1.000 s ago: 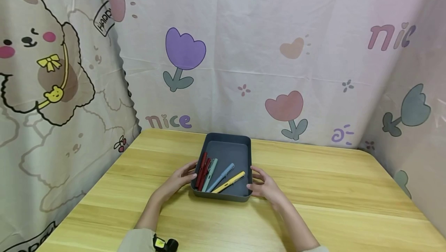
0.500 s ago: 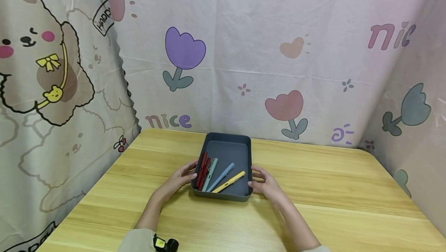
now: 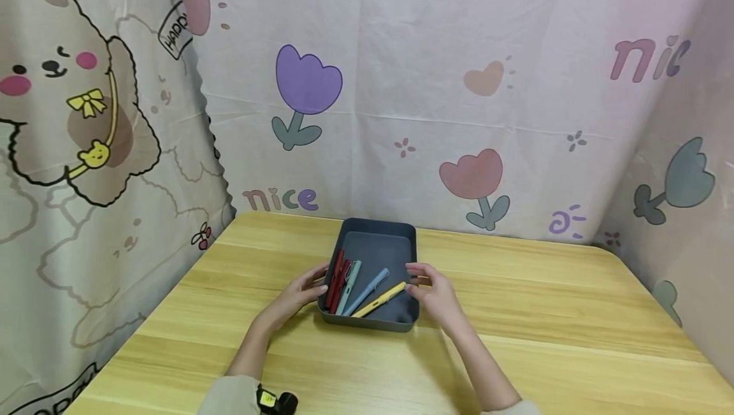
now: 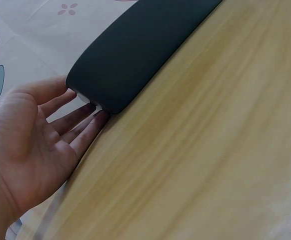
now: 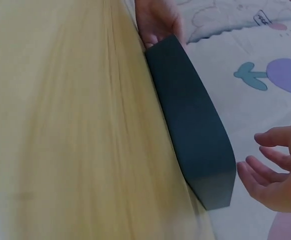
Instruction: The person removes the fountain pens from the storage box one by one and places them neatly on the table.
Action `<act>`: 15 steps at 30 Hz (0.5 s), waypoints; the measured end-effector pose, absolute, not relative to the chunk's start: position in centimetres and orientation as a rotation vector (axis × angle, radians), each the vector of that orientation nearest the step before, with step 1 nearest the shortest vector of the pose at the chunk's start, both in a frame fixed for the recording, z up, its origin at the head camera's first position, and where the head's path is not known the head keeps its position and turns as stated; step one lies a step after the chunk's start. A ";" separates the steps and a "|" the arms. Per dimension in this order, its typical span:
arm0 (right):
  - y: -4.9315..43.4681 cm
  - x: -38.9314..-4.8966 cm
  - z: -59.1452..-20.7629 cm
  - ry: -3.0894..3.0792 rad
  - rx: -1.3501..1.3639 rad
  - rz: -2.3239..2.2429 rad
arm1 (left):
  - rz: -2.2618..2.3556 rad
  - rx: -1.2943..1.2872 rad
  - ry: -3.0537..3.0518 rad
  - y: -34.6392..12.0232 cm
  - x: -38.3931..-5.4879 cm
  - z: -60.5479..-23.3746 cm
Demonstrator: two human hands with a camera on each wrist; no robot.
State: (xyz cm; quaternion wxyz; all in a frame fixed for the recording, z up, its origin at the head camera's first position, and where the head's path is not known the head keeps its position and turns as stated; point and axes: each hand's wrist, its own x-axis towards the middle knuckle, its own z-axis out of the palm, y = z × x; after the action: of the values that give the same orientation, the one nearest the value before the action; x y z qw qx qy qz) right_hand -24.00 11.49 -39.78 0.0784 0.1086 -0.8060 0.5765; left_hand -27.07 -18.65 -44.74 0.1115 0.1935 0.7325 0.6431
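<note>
A dark grey-blue tray (image 3: 378, 326) stands on the table with several capped pens lying in its left and near part. Among them are dark red pens (image 3: 338, 282), a green pen (image 3: 348, 287), a blue pen (image 3: 367, 291) and a yellow pen (image 3: 380, 300). My left hand (image 3: 295, 295) touches the tray's outer left wall, its thumb at the rim; in the left wrist view the fingers reach the wall near the table. Raised at the right rim, my right hand (image 3: 436, 294) has loosely bent fingers close to the yellow pen's clip end and holds nothing.
The wooden table (image 3: 545, 326) extends to both sides of the tray. A printed curtain (image 3: 390, 83) hangs right behind its far edge, with more printed cloth (image 3: 115, 243) along the left. A small black device (image 3: 277, 400) sits at the left sleeve.
My right hand has left the tray's outer right wall and moved up and inward over the rim, towards the yellow pen. The left hand stays at the left wall. The view shifts slightly.
</note>
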 end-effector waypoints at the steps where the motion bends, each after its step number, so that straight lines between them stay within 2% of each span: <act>1: 11.2 -24.1 -39.8 -2.420 0.343 1.724 | 1.888 0.568 2.150 -18.6 -27.1 -44.7; 15: 8.4 -25.3 -41.0 -2.683 0.563 1.581 | 1.888 0.579 2.150 -18.7 -27.0 -44.7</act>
State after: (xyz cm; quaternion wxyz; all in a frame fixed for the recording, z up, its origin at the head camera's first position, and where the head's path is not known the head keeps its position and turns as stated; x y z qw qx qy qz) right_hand -25.33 8.44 -40.98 -0.0115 0.1778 -0.8478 0.4995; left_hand -27.01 -18.67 -44.75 0.1110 0.1971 0.7318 0.6428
